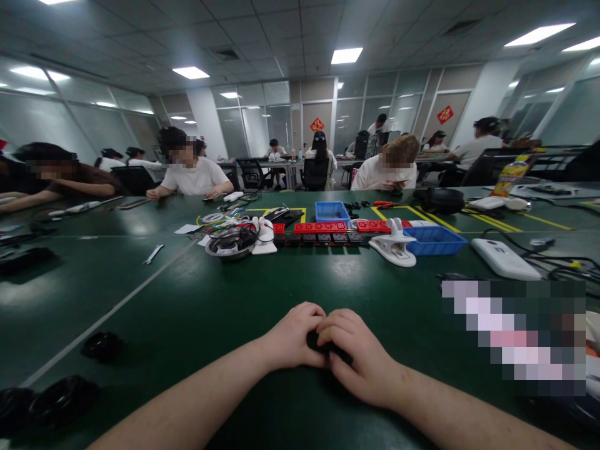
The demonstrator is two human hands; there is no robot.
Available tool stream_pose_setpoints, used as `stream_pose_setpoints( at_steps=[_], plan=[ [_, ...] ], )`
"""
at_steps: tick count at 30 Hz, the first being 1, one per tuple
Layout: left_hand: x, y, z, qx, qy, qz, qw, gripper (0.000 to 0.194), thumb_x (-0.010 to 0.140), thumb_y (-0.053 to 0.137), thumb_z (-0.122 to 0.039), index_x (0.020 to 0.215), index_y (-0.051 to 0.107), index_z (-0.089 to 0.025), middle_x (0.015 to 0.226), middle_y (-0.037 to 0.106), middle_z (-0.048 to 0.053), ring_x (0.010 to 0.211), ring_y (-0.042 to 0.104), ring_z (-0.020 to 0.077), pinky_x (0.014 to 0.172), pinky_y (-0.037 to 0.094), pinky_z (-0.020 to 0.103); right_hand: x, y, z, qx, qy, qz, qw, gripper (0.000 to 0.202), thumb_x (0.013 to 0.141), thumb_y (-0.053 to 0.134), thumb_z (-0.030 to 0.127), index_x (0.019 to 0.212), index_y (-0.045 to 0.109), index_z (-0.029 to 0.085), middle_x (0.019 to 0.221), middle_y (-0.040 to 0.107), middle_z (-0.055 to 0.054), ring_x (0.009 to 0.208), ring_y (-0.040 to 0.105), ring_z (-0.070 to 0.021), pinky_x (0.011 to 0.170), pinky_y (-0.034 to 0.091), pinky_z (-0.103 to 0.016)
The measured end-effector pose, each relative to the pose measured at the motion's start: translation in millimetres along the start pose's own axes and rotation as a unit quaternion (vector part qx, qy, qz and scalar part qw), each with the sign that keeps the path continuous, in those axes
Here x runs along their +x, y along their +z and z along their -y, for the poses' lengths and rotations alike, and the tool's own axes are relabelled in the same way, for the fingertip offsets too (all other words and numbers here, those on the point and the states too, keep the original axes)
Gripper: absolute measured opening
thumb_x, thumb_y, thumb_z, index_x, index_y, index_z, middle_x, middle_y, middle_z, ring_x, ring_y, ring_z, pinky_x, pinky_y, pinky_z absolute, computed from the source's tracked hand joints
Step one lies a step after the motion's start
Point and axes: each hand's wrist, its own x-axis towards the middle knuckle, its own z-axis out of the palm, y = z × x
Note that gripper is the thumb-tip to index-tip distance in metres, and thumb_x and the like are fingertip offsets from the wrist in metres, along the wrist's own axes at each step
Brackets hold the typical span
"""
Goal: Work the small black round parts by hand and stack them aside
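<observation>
Low over the dark green tabletop (225, 300), both my hands meet around a small black object (338, 352), mostly covered by fingers, so its kind does not show. My left hand (296, 334) is closed on its left side, with the thumb below. Curled over it from the right are the fingers of my right hand (359, 353), the thumb pressing near its lower edge. Away to the left lie a black ring-like part (102, 345) and a larger black coil or ring (64, 400), both dark and blurred.
Ahead stand a metal bowl (229, 250) of cables, red sockets (321, 227), white clip stands (394, 245) and a blue tray (434, 240). A wrench (154, 254) lies left; a white device (505, 259) and cables are right. Several people sit beyond, including a person in white (194, 175).
</observation>
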Motion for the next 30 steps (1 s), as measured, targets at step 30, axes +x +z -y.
stream_pose_setpoints(
  at_steps=[30],
  plan=[
    [-0.7,10.3,-15.2,0.044,-0.066,-0.043,0.996,0.039,0.058,0.067,-0.035,0.092,0.055,-0.019,0.094,0.053,0.004,0.090,0.048,0.0225,0.088,0.038,0.039,0.8,7.7,-2.7,-0.084,0.161,0.000,0.983,0.018,0.072,0.056,0.025,0.085,0.048,0.016,0.085,0.049,-0.007,0.079,0.044,-0.0205,0.073,0.040,-0.039]
  ],
)
